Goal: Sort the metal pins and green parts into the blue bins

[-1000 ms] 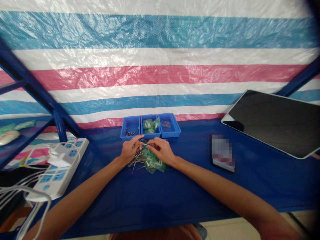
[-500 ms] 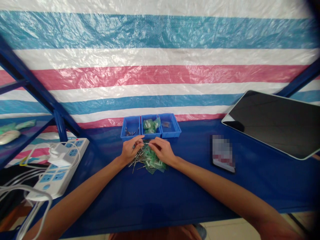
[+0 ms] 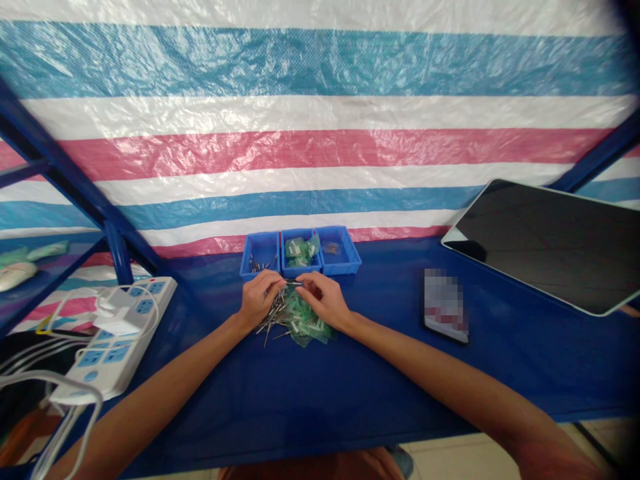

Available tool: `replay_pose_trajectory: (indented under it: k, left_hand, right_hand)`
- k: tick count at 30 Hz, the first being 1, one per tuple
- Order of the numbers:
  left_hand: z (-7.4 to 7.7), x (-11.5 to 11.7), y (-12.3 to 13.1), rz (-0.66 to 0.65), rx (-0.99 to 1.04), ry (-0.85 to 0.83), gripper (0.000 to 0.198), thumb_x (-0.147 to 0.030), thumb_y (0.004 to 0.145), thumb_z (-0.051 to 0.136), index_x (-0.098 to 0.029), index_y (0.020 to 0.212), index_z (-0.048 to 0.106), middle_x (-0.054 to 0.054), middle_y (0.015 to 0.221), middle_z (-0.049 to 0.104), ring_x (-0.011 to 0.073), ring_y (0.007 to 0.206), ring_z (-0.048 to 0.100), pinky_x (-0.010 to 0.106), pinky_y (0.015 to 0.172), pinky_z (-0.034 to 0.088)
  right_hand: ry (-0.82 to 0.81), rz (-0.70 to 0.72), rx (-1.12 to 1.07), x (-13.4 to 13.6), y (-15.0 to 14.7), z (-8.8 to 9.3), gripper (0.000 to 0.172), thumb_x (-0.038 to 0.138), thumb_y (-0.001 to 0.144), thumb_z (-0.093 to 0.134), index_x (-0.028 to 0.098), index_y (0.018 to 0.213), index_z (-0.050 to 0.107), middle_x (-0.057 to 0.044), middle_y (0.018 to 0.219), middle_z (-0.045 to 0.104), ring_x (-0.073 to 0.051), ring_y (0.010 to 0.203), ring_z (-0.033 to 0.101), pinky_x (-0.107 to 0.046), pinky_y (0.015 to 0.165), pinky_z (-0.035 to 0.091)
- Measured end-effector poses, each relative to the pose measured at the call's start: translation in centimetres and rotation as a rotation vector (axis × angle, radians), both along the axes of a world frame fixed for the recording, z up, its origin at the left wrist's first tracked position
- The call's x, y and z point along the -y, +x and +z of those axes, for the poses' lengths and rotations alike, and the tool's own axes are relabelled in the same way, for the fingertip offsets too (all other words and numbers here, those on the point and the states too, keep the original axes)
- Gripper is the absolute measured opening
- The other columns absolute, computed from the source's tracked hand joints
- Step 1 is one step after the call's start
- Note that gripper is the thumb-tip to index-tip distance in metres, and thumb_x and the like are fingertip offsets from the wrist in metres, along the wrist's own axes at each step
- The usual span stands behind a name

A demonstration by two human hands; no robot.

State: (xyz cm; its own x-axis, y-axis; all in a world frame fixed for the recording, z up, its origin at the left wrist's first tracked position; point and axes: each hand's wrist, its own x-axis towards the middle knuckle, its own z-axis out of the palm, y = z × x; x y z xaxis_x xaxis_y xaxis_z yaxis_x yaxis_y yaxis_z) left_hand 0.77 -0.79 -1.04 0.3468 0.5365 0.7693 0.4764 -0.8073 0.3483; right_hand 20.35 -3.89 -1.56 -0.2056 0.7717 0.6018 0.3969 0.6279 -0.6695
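Note:
My left hand [image 3: 260, 298] and my right hand [image 3: 323, 300] meet over a small heap of green plastic packets [image 3: 306, 325] and thin metal pins [image 3: 270, 321] on the blue table [image 3: 350, 380]. Between the fingertips of both hands a thin metal pin [image 3: 293, 283] is pinched, lying level just in front of the bins. The fingers of both hands are curled. Three small blue bins [image 3: 300, 252] stand in a row right behind the hands: the left one holds pins, the middle one green packets, the right one a small packet.
A phone [image 3: 445, 307] lies to the right of my hands. A large dark tablet [image 3: 545, 240] leans at the far right. A white power strip [image 3: 117, 337] with cables sits at the left edge beside a blue shelf frame [image 3: 75, 193]. A striped tarp hangs behind.
Both hands stay over the heap; the fingertips have drawn slightly closer together around the pin. The view has shifted a little.

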Motion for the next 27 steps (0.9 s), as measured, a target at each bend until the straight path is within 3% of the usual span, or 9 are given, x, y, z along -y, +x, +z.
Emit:
replay_pose_trajectory:
  k: [8,15,20,27]
  left_hand:
    - [-0.15,0.07,-0.13,-0.045,-0.018,-0.038,0.020,-0.026,0.090,0.050,-0.016,0.076,0.059,0.003,0.071,0.061,0.0110,0.067,0.058,0.023,0.065,0.046]
    - [0.28,0.48,0.00,-0.057,0.048,-0.066,0.014,-0.027,0.083,0.061,-0.015,0.091,0.060,0.004,0.082,0.065,0.0076,0.056,0.055,0.021,0.058,0.048]
    - [0.36,0.60,0.27,-0.084,0.055,-0.035,0.007,-0.022,0.085,0.058,-0.016,0.089,0.061,0.006,0.084,0.067,0.0124,0.073,0.062,0.024,0.067,0.050]
    - [0.24,0.52,0.16,-0.021,0.023,0.019,0.011,-0.020,0.088,0.053,-0.016,0.086,0.063,0.003,0.076,0.067,0.0114,0.070,0.062,0.022,0.067,0.048]
  right_hand:
    - [0.019,0.009,0.034,0.01,-0.06,0.07,0.022,0.034,0.092,0.047,0.019,0.092,0.063,-0.003,0.073,0.057,-0.014,0.065,0.052,-0.026,0.065,0.042]
    - [0.016,-0.011,0.032,-0.15,0.04,-0.19,0.027,0.034,0.095,0.042,0.018,0.085,0.062,-0.003,0.073,0.058,-0.014,0.066,0.053,-0.026,0.065,0.041]
    - [0.011,-0.007,0.042,-0.18,0.05,-0.06,0.029,0.035,0.095,0.041,0.018,0.083,0.062,-0.003,0.073,0.058,-0.014,0.067,0.054,-0.026,0.066,0.041]
    - [-0.008,-0.020,0.014,-0.17,0.03,-0.17,0.023,0.034,0.092,0.048,0.017,0.102,0.061,-0.003,0.079,0.061,-0.014,0.065,0.053,-0.025,0.066,0.043]
